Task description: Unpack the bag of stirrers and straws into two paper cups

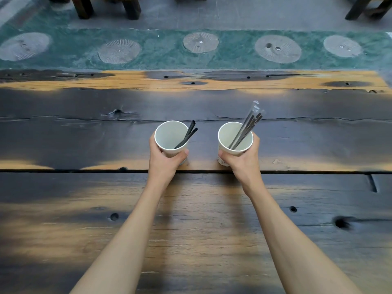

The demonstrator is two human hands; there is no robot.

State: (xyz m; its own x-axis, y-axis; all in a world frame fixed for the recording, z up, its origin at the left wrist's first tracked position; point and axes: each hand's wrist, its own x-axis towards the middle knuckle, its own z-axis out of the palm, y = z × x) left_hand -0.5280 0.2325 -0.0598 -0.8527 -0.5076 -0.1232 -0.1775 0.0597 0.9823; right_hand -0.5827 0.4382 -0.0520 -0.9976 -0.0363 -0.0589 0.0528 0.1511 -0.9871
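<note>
Two white paper cups stand side by side on the dark wooden table [84, 128]. The left cup [167, 134] holds three bare black straws [188, 133] that lean to the right. The right cup [230, 132] holds a few dark stirrers in clear wrappers [249, 122], which stick out up and to the right. My left hand [164, 161] is wrapped around the left cup from the near side. My right hand [244, 161] grips the right cup the same way. No bag is in view.
The table's far edge [191, 71] runs across the view, with a green floor strip set with round stone discs [277, 48] beyond it. Dark wooden furniture legs [131, 8] stand further back. A gap between planks [84, 170] crosses just near the cups.
</note>
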